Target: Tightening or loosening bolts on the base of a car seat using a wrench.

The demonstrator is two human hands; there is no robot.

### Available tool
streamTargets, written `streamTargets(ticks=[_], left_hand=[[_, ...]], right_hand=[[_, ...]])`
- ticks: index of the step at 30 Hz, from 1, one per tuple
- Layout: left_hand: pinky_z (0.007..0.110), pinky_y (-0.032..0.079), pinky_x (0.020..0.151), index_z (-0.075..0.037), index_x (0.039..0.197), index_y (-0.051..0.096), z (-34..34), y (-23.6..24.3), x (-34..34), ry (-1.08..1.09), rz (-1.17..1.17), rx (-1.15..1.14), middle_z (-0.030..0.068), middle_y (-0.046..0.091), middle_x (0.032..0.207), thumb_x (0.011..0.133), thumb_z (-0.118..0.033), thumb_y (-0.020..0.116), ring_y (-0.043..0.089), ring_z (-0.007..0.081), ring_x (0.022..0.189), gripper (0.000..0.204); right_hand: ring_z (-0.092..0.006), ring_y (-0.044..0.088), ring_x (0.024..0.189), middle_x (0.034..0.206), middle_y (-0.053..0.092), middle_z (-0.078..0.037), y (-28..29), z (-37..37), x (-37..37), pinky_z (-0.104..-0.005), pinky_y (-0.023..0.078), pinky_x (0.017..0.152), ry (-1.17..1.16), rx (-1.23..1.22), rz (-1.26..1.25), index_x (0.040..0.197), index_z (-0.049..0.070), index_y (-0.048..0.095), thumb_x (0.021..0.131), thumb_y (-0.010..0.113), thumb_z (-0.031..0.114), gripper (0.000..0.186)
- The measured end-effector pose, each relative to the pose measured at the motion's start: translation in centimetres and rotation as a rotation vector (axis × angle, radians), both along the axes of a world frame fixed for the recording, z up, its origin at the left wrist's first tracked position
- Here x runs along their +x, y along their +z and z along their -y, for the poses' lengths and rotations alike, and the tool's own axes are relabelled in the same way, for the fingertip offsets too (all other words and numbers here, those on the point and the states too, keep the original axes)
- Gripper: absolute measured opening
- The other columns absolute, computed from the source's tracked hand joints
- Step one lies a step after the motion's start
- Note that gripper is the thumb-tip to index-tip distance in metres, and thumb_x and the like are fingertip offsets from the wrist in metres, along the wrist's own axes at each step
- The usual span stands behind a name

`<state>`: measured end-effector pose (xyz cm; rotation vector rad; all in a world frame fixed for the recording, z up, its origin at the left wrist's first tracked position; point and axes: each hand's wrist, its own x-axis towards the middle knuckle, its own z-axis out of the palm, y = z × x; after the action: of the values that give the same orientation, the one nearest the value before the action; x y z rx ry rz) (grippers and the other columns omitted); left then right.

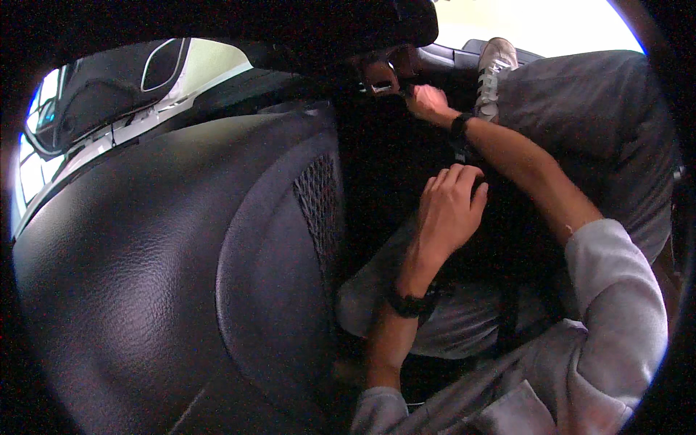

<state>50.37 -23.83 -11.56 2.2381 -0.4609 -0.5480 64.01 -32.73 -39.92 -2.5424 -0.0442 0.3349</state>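
Dark seat back point(145, 254) fills the near left | left hand point(448, 210) curled, fingers pressing a black thing at centre, grip unclear | right hand point(429, 101) far, closed near the red buckle point(379, 76), which lies up-left of it, nearer the right hand.

Right hand point(429, 101) reaches a dark buckle point(380, 78); left hand point(448, 210) rests behind the seat back point(181, 254).

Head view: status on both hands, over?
Left hand resting, fingers curled, on a dark item in the lap, unclear what. Right hand reaching up at dark fitting, grip hidden. Seat back crowds the left.
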Motion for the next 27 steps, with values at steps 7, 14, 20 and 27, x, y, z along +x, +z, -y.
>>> streamTargets(ticks=[7, 14, 20, 27], left_hand=[[0.044, 0.045, 0.084, -0.004, 0.101, 0.059, -0.4, -0.1, 0.0, -0.01, 0.009, 0.008, 0.0141, 0.062, 0.099, 0.089, -0.02, 0.057, 0.059, 0.0343, 0.095, 0.02], [0.044, 0.045, 0.084, -0.004, 0.101, 0.059, -0.2, -0.1, 0.0, -0.013, 0.011, 0.007, 0.0146, 0.061, 0.099, 0.089, -0.021, 0.056, 0.058, 0.0344, 0.096, 0.021], [0.044, 0.045, 0.083, -0.004, 0.102, 0.059, -0.2, 0.1, 0.1, -0.025, 0.021, 0.016, 0.0152, 0.061, 0.101, 0.089, -0.022, 0.057, 0.058, 0.0344, 0.096, 0.022], [0.043, 0.046, 0.082, -0.003, 0.102, 0.059, 0.0, -0.1, 0.0, -0.03, 0.03, 0.009, 0.016, 0.061, 0.1, 0.089, -0.021, 0.057, 0.058, 0.0343, 0.096, 0.023]], right_hand=[[-0.0414, 0.065, 0.086, 0.093, 0.067, -0.021, 1.9, -2.3, -3.4, -0.0484, 0.052, 0.073, -0.025, 0.024, -0.342, 0.092, 0.005, 0.067, 0.093, 0.048, 0.043, 0.043], [-0.0408, 0.065, 0.085, 0.089, 0.067, -0.021, 2.8, -2.8, -3.3, -0.049, 0.052, 0.072, -0.04, 0.084, -0.377, 0.092, 0.007, 0.068, 0.092, 0.05, 0.037, 0.036], [-0.0396, 0.065, 0.076, 0.08, 0.066, -0.021, 2.9, -3.3, -2.8, -0.0479, 0.053, 0.066, 0.005, 0.114, -0.272, 0.085, 0.004, 0.067, 0.088, 0.053, 0.027, 0.027], [-0.0354, 0.065, 0.069, 0.071, 0.065, -0.018, 1.2, -3.9, -3.1, -0.0465, 0.053, 0.059, 0.113, 0.139, -0.037, 0.075, 0.005, 0.065, 0.084, 0.049, 0.019, 0.023]])
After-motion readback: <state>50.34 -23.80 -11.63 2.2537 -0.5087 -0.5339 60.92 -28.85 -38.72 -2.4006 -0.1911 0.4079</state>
